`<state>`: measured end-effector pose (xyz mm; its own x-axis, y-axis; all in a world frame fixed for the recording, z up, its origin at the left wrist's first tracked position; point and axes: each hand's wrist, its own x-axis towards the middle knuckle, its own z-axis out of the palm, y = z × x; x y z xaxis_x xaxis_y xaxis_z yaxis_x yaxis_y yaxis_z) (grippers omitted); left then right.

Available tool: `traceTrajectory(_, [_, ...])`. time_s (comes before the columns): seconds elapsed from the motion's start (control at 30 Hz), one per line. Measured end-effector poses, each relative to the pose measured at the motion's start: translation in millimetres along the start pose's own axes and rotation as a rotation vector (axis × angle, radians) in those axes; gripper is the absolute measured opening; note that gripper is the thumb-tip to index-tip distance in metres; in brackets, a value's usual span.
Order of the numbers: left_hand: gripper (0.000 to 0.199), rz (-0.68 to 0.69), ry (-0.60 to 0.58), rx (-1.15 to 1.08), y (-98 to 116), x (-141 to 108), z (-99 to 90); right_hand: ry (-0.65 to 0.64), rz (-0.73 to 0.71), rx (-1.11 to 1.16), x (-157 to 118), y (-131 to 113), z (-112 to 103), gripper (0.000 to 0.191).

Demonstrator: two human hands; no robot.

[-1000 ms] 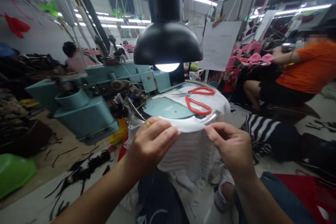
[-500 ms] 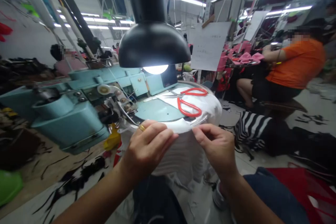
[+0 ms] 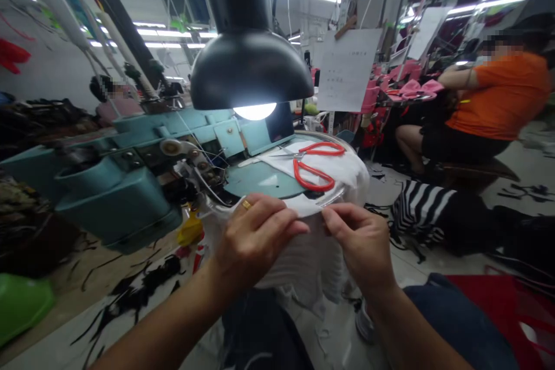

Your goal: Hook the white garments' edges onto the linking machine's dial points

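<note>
A strip of white fabric (image 3: 306,206) is stretched between my two hands at the near rim of the machine's round plate. My left hand (image 3: 262,231), with a ring on one finger, pinches its left part. At the right end, my right hand (image 3: 359,237) grips the edge between thumb and forefinger. Just beyond lie scissors (image 3: 314,176) with red handles, blades slightly apart, on more white cloth (image 3: 347,165). To the left stands a teal sewing machine (image 3: 125,196), whose flat teal plate (image 3: 260,179) is lit from above. White ribbed cloth (image 3: 299,260) hangs below my hands.
A black lamp (image 3: 251,69) hangs low over the plate. At right, a person in an orange shirt (image 3: 503,98) sits by pink fabric pieces (image 3: 418,88). Striped black and white cloth (image 3: 420,208) lies on the floor. A green container (image 3: 23,306) is at lower left.
My left hand has slid slightly right, toward my right hand, so the gap between them is smaller. The fabric stays held, and the view has shifted slightly.
</note>
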<state>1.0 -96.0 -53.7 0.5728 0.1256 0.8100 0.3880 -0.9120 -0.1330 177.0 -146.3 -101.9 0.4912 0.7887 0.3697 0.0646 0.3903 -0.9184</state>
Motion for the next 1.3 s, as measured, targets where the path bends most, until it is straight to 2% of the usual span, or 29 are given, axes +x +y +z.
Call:
traceTrajectory(0.1, [0.007,-0.064,0.006,0.013,4,3,2.5,0.008,0.001,0.018,0,0,1,0.011])
traceTrajectory(0.23, [0.012,-0.029,0.015,0.058,6,7,5.9,0.007,0.016,0.022,-1,-1,2,0.012])
traceTrajectory(0.37, [0.010,-0.085,0.010,0.041,8,13,8.5,-0.005,0.027,0.049,-1,-2,2,0.013])
traceTrajectory(0.63, [0.006,-0.103,0.014,0.105,15,16,13.2,0.001,0.033,0.076,-1,-2,6,0.015])
traceTrajectory(0.7, [0.006,-0.126,-0.066,0.067,11,20,7.5,-0.003,0.038,0.087,-1,0,7,0.015])
traceTrajectory(0.83, [0.025,-0.239,-0.361,-0.087,-3,36,-10.7,-0.072,0.103,0.129,-2,4,7,0.017])
traceTrajectory(0.93, [0.014,-0.300,-0.508,-0.161,-9,48,-14.9,-0.112,0.173,0.234,-3,6,7,0.015])
traceTrajectory(1.0, [0.008,-0.320,-0.516,-0.195,-8,52,-11.5,-0.133,0.213,0.343,-3,7,9,0.013])
traceTrajectory(1.13, [0.008,-0.343,-0.465,-0.202,0,50,-2.4,-0.172,0.280,0.552,-4,10,14,0.013])
traceTrajectory(1.3, [0.009,-0.350,-0.441,-0.201,3,47,0.8,-0.152,0.290,0.603,-4,14,18,0.013])
